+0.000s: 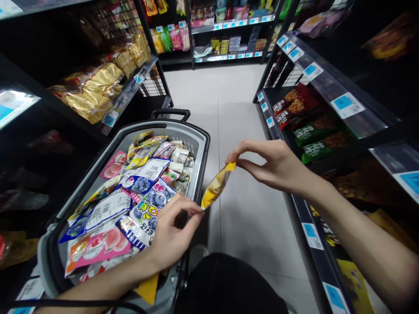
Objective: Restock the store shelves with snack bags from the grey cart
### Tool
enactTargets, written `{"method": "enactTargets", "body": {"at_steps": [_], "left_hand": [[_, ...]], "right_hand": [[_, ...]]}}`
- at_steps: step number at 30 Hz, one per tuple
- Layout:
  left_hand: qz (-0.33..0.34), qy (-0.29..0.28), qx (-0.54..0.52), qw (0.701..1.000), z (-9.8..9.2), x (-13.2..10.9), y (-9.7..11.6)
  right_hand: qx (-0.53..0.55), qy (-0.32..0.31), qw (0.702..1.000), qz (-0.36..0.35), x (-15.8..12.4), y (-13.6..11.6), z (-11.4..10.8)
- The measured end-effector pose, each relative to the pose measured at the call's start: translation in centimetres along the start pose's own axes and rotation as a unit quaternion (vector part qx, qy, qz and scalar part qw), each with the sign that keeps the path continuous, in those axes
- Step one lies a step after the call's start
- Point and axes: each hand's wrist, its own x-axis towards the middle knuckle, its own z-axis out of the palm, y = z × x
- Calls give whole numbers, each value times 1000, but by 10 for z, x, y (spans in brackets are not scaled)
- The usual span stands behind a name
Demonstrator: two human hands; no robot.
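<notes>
Between my two hands, over the aisle floor, a small yellow snack packet (pixel 216 187) hangs tilted, seen nearly edge-on. My left hand (pixel 175 224) pinches its lower end between thumb and finger, beside the basket's right rim. The upper end is in the pinch of my right hand (pixel 262 163), nearer the right shelves. Below and left stands a grey shopping basket (pixel 200 163) full of candy bags. Among them are a blueberry candy bag (pixel 149 213), a pink peach candy bag (pixel 106 244) and several yellow and white packets. My left forearm crosses over the basket's near side.
Shelves flank the aisle. Gold snack bags (pixel 98 87) lie on the left one; green snack bags (pixel 324 141) lie on the right, behind a price-tag rail (pixel 330 102). A back shelf (pixel 229 59) closes the far end. Grey floor tiles (pixel 216 96) run between. My knee (pixel 229 283) is at the bottom.
</notes>
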Motion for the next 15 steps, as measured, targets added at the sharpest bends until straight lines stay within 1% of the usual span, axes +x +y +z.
{"method": "enactTargets", "body": {"at_steps": [2, 4, 6, 10, 13, 15], "left_hand": [[-98, 45, -32, 994, 0, 3, -3], [-159, 73, -73, 982, 1, 6, -6], [-177, 77, -96, 977, 1, 8, -7], [-187, 74, -113, 973, 2, 8, -4], [-207, 63, -146, 965, 2, 7, -2], [-215, 49, -160, 962, 3, 7, -2]], "right_hand": [[-9, 5, 999, 47, 0, 0, -1], [3, 5, 996, 86, 0, 0, -1], [14, 11, 994, 112, 0, -1, 0], [31, 32, 990, 132, 1, -2, 2], [42, 43, 987, 148, 1, 0, 3], [46, 63, 984, 158, 0, 2, 3]]}}
